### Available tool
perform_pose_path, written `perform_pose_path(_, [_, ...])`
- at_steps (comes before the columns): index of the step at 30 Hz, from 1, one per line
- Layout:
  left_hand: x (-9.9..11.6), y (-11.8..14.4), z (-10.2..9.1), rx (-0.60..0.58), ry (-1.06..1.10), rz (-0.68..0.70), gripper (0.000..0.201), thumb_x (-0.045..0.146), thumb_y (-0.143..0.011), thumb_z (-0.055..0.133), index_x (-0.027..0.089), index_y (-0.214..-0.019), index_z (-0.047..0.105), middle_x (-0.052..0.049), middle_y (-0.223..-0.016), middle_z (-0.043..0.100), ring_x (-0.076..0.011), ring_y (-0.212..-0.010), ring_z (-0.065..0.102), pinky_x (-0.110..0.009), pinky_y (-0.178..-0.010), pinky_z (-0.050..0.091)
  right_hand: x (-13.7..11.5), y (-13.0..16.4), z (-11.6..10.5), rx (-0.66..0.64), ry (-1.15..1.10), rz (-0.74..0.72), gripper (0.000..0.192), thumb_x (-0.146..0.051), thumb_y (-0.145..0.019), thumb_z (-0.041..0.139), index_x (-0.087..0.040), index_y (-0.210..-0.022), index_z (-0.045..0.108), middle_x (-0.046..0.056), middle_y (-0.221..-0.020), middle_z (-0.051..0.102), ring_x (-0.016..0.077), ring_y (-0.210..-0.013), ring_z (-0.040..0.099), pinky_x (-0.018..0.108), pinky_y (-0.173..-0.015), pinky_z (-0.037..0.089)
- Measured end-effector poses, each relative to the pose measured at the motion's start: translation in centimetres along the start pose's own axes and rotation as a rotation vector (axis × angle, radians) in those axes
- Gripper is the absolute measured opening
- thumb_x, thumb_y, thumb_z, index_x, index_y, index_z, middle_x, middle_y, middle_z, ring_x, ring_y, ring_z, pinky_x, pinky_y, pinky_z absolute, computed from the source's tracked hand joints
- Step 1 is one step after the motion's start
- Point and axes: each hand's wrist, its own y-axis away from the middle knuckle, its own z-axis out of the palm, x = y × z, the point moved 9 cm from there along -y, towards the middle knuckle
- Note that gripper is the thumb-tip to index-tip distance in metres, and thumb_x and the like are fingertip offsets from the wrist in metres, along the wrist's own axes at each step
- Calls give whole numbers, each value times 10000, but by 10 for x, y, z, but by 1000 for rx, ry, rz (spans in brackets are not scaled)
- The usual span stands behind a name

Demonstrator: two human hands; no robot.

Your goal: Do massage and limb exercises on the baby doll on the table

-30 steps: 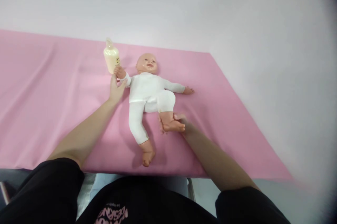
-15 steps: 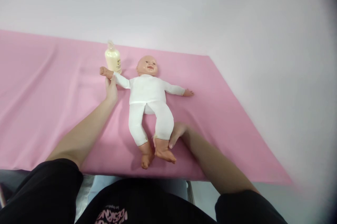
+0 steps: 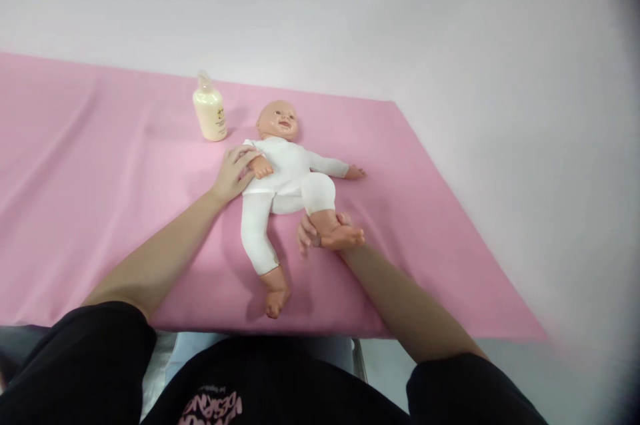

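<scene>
Both hands working doll (image 3: 280, 175), lying face-up on pink-covered table (image 3: 100, 165). Left hand (image 3: 234, 174) now folding doll's arm across chest, fingers closed around it. Right hand (image 3: 320, 232) gripping ankle, knee bending up again after being straight. Bottle (image 3: 209, 109) standing apart beyond.

Left hand (image 3: 231, 175) folds doll (image 3: 280, 168) arm; right hand (image 3: 320, 233) lifts foot.
</scene>
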Motion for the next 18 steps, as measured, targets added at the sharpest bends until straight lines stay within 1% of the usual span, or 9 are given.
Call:
perform_pose_path(1, [3,0,4,-40,-30,20,380,412,-936,579,255,-1272,662,-142,-1296,618,-325,-1241,527,-535,-1120,367,-14,0,0,24,-100,-116,658,-830,-672,650,-209,-826,499,34,-843,609,224,-854,670,504,-873,588])
perform_pose_path(2, [6,0,7,-69,-56,34,362,386,-944,563,261,-1265,675,-140,-1295,623,-322,-1236,529,-537,-1115,368,-25,0,-3,73,-184,-196,596,-781,-742,622,-207,-843,498,34,-869,606,215,-871,668,478,-877,598])
perform_pose_path(4, [8,-1,10,-101,-90,52,340,362,-957,541,278,-1248,696,-128,-1289,635,-311,-1212,541,-537,-1102,372,-39,2,-6,185,-282,-263,503,-697,-817,598,-208,-852,486,26,-896,600,193,-881,663,424,-872,616])
perform_pose_path(7, [11,-1,14,-131,-106,92,329,359,-973,523,305,-1238,710,-112,-1286,650,-302,-1197,549,-534,-1090,376,-45,4,-10,327,-329,-274,453,-640,-833,608,-207,-856,479,11,-896,597,163,-837,656,356,-815,632])
perform_pose_path(9, [13,-1,16,-146,-105,123,332,357,-980,516,318,-1246,711,-109,-1294,651,-304,-1214,539,-533,-1088,374,-43,5,-14,397,-326,-253,433,-621,-843,598,-201,-871,494,10,-903,601,153,-822,658,328,-781,632])
perform_pose_path(12, [16,-1,17,-149,-85,163,335,345,-990,512,325,-1262,705,-111,-1301,652,-301,-1226,530,-526,-1087,375,-38,6,-22,475,-314,-217,423,-617,-879,541,-195,-887,521,16,-912,609,150,-818,664,320,-768,626])
perform_pose_path(14, [18,-1,16,-140,-57,165,332,341,-993,515,325,-1268,701,-110,-1302,651,-297,-1228,533,-520,-1092,373,-36,6,-24,496,-316,-202,436,-622,-900,496,-188,-891,534,25,-916,613,155,-814,663,331,-768,623])
perform_pose_path(15, [18,-2,15,-130,-45,154,329,345,-994,519,322,-1268,699,-110,-1301,650,-297,-1225,538,-518,-1094,374,-35,6,-24,485,-316,-197,443,-624,-902,488,-184,-895,538,29,-920,614,158,-817,662,336,-771,622])
perform_pose_path(18, [13,-2,9,-72,0,82,344,401,-972,567,283,-1272,686,-121,-1294,649,-305,-1217,557,-515,-1102,382,-37,3,-16,374,-304,-206,463,-636,-887,529,-174,-909,541,39,-941,615,175,-856,675,357,-804,624])
